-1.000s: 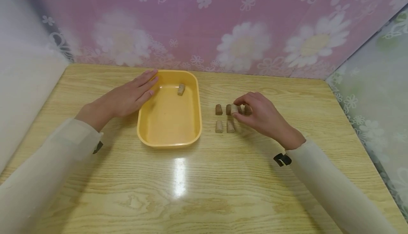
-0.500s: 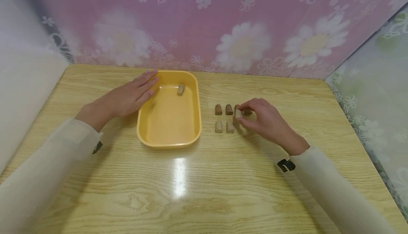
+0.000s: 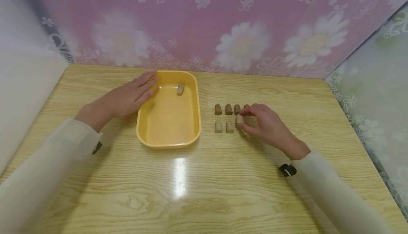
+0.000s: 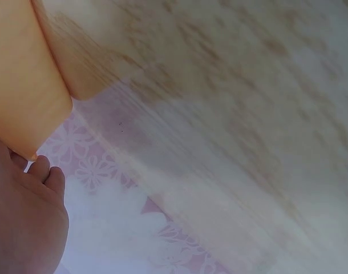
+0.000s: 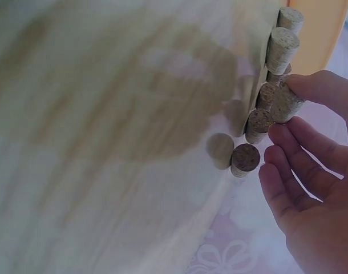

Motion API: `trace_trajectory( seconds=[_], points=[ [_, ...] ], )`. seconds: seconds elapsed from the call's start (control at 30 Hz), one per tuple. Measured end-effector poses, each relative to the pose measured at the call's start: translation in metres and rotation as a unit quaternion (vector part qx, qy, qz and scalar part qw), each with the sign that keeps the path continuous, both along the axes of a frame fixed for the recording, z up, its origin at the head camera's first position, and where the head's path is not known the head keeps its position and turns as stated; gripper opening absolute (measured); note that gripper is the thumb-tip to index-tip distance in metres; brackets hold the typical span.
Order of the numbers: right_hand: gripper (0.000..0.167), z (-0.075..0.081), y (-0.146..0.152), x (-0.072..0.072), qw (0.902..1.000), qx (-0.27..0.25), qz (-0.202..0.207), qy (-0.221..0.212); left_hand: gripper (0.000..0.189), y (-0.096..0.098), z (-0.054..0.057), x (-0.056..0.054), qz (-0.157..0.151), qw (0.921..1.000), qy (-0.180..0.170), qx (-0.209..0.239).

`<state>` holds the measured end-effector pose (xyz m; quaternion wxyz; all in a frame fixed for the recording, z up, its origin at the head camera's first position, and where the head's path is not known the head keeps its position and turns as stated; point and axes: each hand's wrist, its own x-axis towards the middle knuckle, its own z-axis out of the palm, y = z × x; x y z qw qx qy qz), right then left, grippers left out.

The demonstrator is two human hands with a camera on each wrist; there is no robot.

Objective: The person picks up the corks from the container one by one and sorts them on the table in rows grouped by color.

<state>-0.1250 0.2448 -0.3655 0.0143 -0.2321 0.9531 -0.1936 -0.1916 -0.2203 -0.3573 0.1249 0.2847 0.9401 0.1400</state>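
My right hand [image 3: 266, 124] pinches a pale cork stopper [image 3: 240, 120] between thumb and fingers, just right of the nearer row. In the right wrist view the held cork [image 5: 287, 104] is tilted between thumb and fingertips. Two pale corks [image 3: 218, 126] lie in that nearer row. Behind them runs a row of several darker corks [image 3: 228, 109], the rightmost partly hidden by my fingers. My left hand [image 3: 129, 96] rests with straight fingers on the left rim of the yellow tray [image 3: 169, 144]. One more cork [image 3: 180, 90] lies inside the tray near its back right corner.
The wood-grain table [image 3: 204, 191] carries everything. A pink flowered backdrop [image 3: 191, 25] stands along its back edge. A pale wall [image 3: 25, 67] bounds the left, and a green flowered sheet [image 3: 376, 96] bounds the right.
My right hand has brought the pale cork from over the darker row rightward and toward me, beside the two pale corks. The left hand and tray have stayed put.
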Motion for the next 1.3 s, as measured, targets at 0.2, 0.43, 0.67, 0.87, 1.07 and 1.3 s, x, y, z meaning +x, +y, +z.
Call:
trace_trajectory(
  seconds=[0.2, 0.43, 0.67, 0.87, 1.07, 1.3],
  points=[
    [0.03, -0.0037, 0.0014, 0.0043, 0.9997, -0.003, -0.005, -0.023, 0.069, 0.001, 0.0023, 0.0014, -0.003, 1.0, 0.002, 0.0],
    [0.03, -0.0068, 0.0018, 0.0044, 0.9997, 0.004, -0.003, -0.023, 0.068, 0.0006, 0.0017, 0.0009, 0.001, 1.0, -0.002, 0.001],
    [0.03, -0.0081, 0.0026, 0.0044, 0.9996, 0.008, 0.002, -0.026, 0.068, 0.0003, -0.0003, -0.0001, 0.002, 1.0, 0.0, 0.001],
    [0.03, -0.0068, 0.0025, 0.0058, 0.9994, 0.007, 0.007, -0.034, 0.067, 0.0, -0.0002, -0.0004, 0.0, 1.0, 0.0, 0.002],
    [0.03, -0.0075, 0.0022, 0.0059, 0.9994, 0.01, 0.01, -0.031, 0.068, -0.0006, -0.0004, -0.0009, -0.001, 1.0, -0.001, 0.0],
    [0.033, -0.0092, 0.0034, 0.0062, 0.9994, 0.013, 0.017, -0.029, 0.067, -0.0006, -0.0011, -0.0008, -0.003, 1.0, 0.003, 0.0]
  ],
)
